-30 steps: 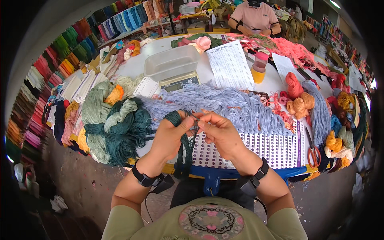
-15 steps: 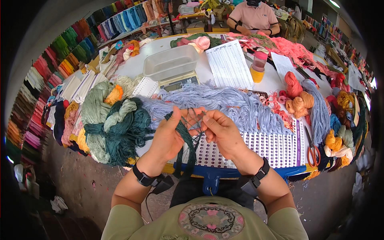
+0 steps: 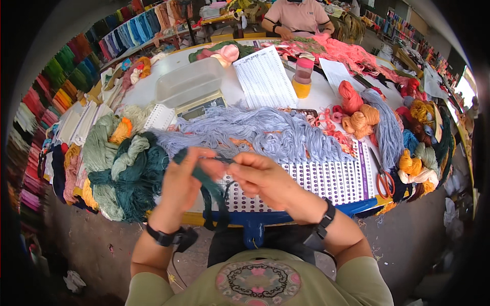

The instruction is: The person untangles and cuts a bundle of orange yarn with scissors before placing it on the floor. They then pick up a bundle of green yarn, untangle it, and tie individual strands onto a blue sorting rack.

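A dark green thread skein (image 3: 216, 191) hangs from my left hand (image 3: 178, 186), looped over the fingers, its ends dangling past the table's front edge. My right hand (image 3: 270, 184) has thumb and fingers pinched together on a strand of that thread, just right of the left hand. Motion blurs the strands between the two. Under my hands lie white cards with rows of dark holes (image 3: 306, 181). Pale blue-grey skeins (image 3: 275, 137) spread across the cards just beyond. To the left sits a pile of dark green thread (image 3: 135, 176) with lighter sage skeins (image 3: 102, 148).
Orange-handled scissors (image 3: 385, 184) lie at the right. Farther back are a clear plastic tub (image 3: 189, 81) on a scale (image 3: 201, 103), a printed sheet (image 3: 265, 76) and a pink-and-yellow jar (image 3: 302, 81). Coral skeins (image 3: 352, 56) lie before another person (image 3: 296, 18) across the table.
My hands have drawn slightly apart, the left one moving further left with the dark green skein. The whole view has shifted, so the table appears further left.
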`<state>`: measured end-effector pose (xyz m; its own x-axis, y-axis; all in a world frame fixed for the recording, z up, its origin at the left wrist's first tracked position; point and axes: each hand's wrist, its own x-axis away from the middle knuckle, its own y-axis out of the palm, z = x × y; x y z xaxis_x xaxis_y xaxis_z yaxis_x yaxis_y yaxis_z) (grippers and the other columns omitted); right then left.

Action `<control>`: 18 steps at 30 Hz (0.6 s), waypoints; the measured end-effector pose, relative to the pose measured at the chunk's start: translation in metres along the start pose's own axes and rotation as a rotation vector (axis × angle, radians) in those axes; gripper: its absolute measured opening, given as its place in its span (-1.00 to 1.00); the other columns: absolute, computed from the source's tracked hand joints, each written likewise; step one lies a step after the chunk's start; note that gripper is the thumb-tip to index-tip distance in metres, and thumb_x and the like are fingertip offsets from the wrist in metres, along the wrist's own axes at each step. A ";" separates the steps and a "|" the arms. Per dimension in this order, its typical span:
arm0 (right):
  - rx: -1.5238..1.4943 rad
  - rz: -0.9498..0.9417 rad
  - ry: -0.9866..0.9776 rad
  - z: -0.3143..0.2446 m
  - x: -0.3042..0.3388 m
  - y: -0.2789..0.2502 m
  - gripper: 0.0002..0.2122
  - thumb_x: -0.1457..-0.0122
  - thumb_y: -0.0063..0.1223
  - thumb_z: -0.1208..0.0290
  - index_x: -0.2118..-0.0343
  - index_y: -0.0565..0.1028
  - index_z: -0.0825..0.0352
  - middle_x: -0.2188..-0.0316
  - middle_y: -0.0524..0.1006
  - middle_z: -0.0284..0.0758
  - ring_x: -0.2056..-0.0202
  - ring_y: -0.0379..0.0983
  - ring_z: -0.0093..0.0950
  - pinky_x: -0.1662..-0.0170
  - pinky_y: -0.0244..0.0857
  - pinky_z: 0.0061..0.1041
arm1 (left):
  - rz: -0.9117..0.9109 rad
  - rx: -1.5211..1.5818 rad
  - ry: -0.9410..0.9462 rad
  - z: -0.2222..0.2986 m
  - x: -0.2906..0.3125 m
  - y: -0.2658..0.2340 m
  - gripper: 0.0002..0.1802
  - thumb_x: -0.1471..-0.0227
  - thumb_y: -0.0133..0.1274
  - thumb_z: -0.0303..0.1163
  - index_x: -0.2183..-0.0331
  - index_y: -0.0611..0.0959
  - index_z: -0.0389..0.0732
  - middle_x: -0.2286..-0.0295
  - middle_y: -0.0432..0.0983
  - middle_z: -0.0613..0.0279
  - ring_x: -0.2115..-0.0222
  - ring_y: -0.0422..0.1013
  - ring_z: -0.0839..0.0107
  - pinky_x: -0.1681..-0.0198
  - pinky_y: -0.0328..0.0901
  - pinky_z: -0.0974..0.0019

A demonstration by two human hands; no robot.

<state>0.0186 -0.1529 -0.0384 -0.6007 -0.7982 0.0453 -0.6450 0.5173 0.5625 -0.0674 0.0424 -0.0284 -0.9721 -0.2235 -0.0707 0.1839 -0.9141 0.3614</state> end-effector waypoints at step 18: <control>0.936 1.618 -0.568 -0.216 0.210 -0.369 -0.90 -0.24 -0.11 0.27 0.37 0.41 0.11 0.61 0.26 -0.60 0.68 0.01 -0.75 0.64 -0.12 -0.70 | 1.123 0.223 0.460 0.130 0.184 -0.384 -0.65 -0.23 -0.25 -0.49 -0.02 0.40 -0.38 0.70 -0.10 0.57 0.74 -0.13 0.71 0.69 -0.16 0.55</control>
<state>0.2330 -0.5779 -0.0584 -0.7219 0.5967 -0.3504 0.6888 0.6677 -0.2822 -0.3359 0.3963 -0.0589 -0.1411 -0.9870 0.0772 0.8111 -0.0705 0.5807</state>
